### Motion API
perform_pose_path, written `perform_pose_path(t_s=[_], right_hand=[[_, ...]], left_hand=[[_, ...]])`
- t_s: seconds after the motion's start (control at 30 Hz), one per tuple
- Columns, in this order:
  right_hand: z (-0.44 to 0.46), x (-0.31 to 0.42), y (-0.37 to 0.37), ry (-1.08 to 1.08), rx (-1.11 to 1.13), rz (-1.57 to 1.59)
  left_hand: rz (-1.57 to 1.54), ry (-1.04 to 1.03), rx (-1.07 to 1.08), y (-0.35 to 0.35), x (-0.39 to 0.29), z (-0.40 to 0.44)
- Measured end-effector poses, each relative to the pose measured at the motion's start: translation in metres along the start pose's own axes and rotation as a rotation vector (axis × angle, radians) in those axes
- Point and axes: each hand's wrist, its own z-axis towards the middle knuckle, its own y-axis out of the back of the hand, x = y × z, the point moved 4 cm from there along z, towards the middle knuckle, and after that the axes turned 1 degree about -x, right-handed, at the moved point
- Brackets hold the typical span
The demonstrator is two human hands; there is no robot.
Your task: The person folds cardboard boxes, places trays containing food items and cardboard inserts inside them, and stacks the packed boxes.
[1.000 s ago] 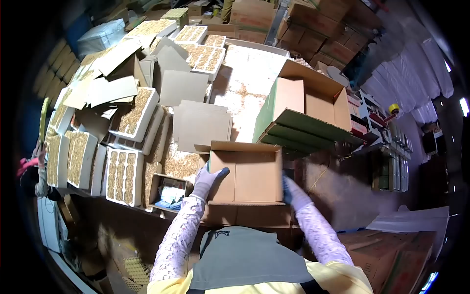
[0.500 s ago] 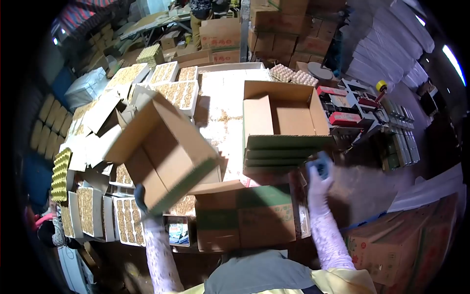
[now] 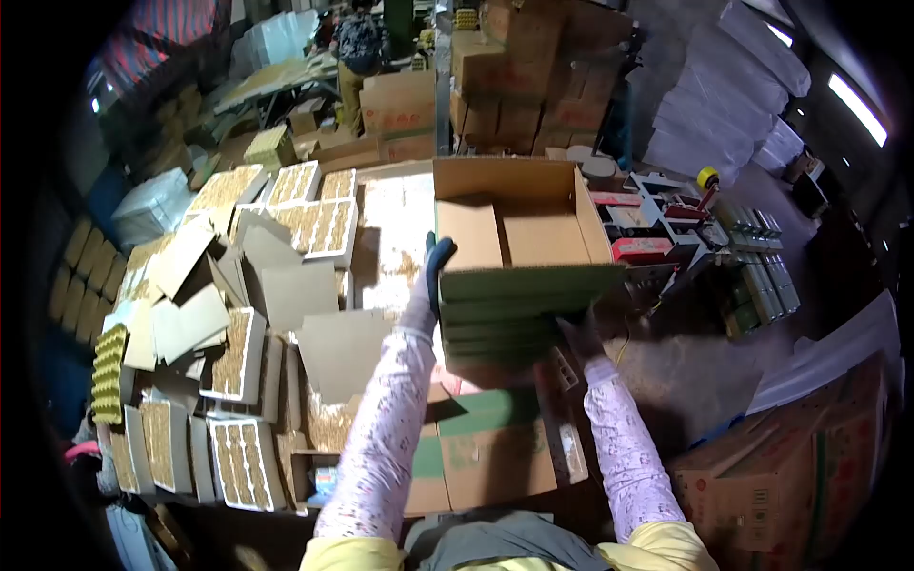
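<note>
A stack of nested open cardboard boxes (image 3: 533,319) with green bands stands in front of me. The top one shows its bare brown inside. My left hand (image 3: 438,271), in a dark glove, lies along the stack's left front corner, fingers stretched upward. Against the shaded front face, toward its right end, is my right hand (image 3: 576,333); its dark fingers appear extended and partly blend into the green. A further cardboard box (image 3: 495,466) with a green band sits closer to my body, below both forearms.
White trays with brown contents (image 3: 246,462) and loose cardboard sheets (image 3: 295,295) cover the left side. A red and metal machine (image 3: 657,224) stands right of the stack. Printed cartons (image 3: 762,476) are at lower right. Another person (image 3: 362,57) stands at the back.
The tilted box my left hand held at the left is no longer there. My left hand has moved right to the stack. My right hand has moved left onto the stack's front.
</note>
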Motion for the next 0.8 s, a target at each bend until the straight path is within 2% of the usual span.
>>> perform_pose_path(t_s=[0.03,0.1,0.13,0.2,0.23,0.27,0.33,0.37,0.4,0.43,0.47,0.5,0.57,0.63,0.67,0.7,0.77,0.8], right_hand=[[-0.004,0.003,0.000,0.076,-0.017,-0.045],[0.015,0.037,0.007,0.040,0.178,0.062],[0.023,0.016,0.005,-0.031,0.209,0.126],[-0.013,0.001,0.017,-0.115,0.157,0.038],[-0.028,0.032,0.037,-0.101,0.076,-0.112],[-0.038,0.055,0.049,-0.067,-0.010,-0.257],[-0.100,0.048,0.071,-0.213,-0.004,-0.043],[-0.142,0.010,0.072,-0.235,-0.004,-0.007],[-0.178,-0.015,0.070,-0.440,0.144,-0.037],[-0.210,-0.032,0.067,-0.645,0.293,-0.074],[-0.234,-0.037,0.060,-0.810,0.251,0.111],[-0.255,-0.048,0.051,-0.966,0.204,0.296],[-0.251,-0.054,0.046,-0.821,0.225,0.331],[-0.210,-0.016,0.050,-0.756,0.223,0.298],[-0.185,0.025,0.057,-0.676,0.276,0.284],[-0.172,0.028,0.064,-0.590,0.252,0.236],[-0.150,0.031,0.079,-0.559,0.070,0.453],[-0.140,0.052,0.084,-0.653,-0.047,0.628]], left_hand=[[0.033,-0.085,0.013,0.010,0.006,0.004],[0.111,-0.012,0.046,-0.001,-0.019,-0.002],[0.231,-0.115,-0.070,0.001,-0.030,-0.026],[0.493,-0.298,-0.293,0.001,-0.051,-0.079],[0.631,-0.400,-0.398,0.002,-0.060,-0.097],[0.801,-0.440,-0.406,0.013,-0.058,-0.145],[1.343,-0.525,-0.161,0.067,-0.013,-0.241],[1.591,-0.439,0.288,0.095,0.015,-0.285],[1.865,-0.070,0.578,0.104,0.035,-0.337],[1.951,0.150,0.725,0.129,0.057,-0.380],[1.988,0.187,0.746,0.135,0.058,-0.404],[1.974,0.040,0.625,0.135,0.058,-0.408],[1.955,-0.019,0.646,0.138,0.058,-0.412],[1.877,0.056,0.708,0.130,0.042,-0.410],[1.868,0.008,0.725,0.119,0.025,-0.406],[1.853,-0.088,0.723,0.101,-0.001,-0.403],[1.860,-0.216,0.627,0.049,-0.070,-0.390],[1.906,-0.192,0.575,0.029,-0.098,-0.383]])
